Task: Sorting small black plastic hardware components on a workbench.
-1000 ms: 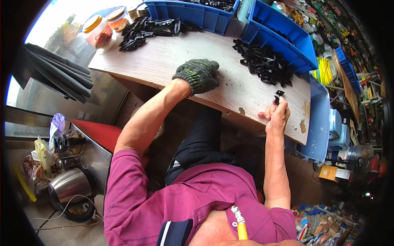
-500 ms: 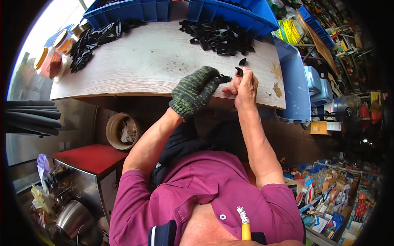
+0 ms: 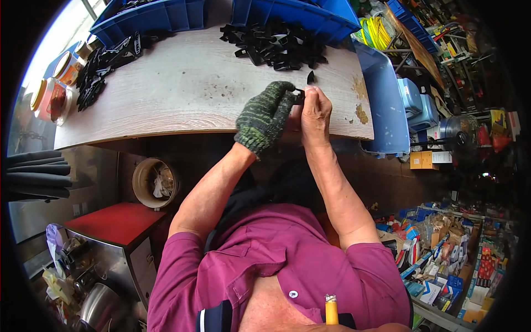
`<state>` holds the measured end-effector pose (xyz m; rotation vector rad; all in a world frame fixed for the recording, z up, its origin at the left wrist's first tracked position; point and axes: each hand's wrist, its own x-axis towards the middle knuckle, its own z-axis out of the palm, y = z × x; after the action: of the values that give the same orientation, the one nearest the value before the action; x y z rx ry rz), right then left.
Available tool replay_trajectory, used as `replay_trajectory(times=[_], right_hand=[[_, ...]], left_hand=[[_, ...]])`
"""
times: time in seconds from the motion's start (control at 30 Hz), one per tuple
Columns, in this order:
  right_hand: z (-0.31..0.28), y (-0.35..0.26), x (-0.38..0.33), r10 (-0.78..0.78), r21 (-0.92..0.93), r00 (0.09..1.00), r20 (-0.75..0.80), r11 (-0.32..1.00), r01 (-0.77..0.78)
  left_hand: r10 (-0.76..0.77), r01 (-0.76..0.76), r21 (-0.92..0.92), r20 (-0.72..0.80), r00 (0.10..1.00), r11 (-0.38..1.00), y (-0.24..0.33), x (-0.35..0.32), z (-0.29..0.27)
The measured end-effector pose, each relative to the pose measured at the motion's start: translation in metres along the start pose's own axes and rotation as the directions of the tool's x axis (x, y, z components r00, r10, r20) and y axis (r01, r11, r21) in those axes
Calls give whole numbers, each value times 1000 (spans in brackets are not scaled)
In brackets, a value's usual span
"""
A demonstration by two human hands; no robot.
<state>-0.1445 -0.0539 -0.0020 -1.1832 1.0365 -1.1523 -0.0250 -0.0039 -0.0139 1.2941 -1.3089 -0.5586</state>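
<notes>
My left hand [image 3: 264, 117], in a green and black knitted glove, is closed on a small black plastic piece [image 3: 299, 95] above the table's near edge. Right beside it, my bare right hand [image 3: 317, 115] is closed, with thumb and fingertips pressed against the same piece. Whether a second piece sits between those fingers is hidden. A loose, pointed black piece [image 3: 311, 77] lies just beyond the right fingertips. Farther back is a heap of similar small black pieces [image 3: 282, 47]. Long black parts [image 3: 108, 69] are piled at the table's left.
Blue bins [image 3: 296, 21] stand along the back of the pale table [image 3: 182, 94]. Lidded jars [image 3: 50, 99] line its left end. A light-blue tub [image 3: 381, 99] adjoins its right end. Below are a waste bucket [image 3: 145, 191] and a red-topped cabinet [image 3: 113, 221]. A lit cigarette [image 3: 331, 310] shows near my chest.
My hands have come together, the right bringing its fingertips to the piece in the left. The whole scene has shifted somewhat left. The cigarette's long ash is gone.
</notes>
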Motion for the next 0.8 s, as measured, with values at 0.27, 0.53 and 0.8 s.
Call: replay_trajectory(times=[0.27,0.53,0.8], right_hand=[[-3,1,3,-146,-44,987,-61,989,144],[-5,-2,0,-49,-54,999,-17,997,48],[-6,-7,0,-141,-91,989,-43,986,137]], left_hand=[[-71,85,-180,83,994,980,-1,4,-9],[-127,120,-177,-30,991,977,1,7,7],[-96,94,-46,-37,995,995,16,3,23]])
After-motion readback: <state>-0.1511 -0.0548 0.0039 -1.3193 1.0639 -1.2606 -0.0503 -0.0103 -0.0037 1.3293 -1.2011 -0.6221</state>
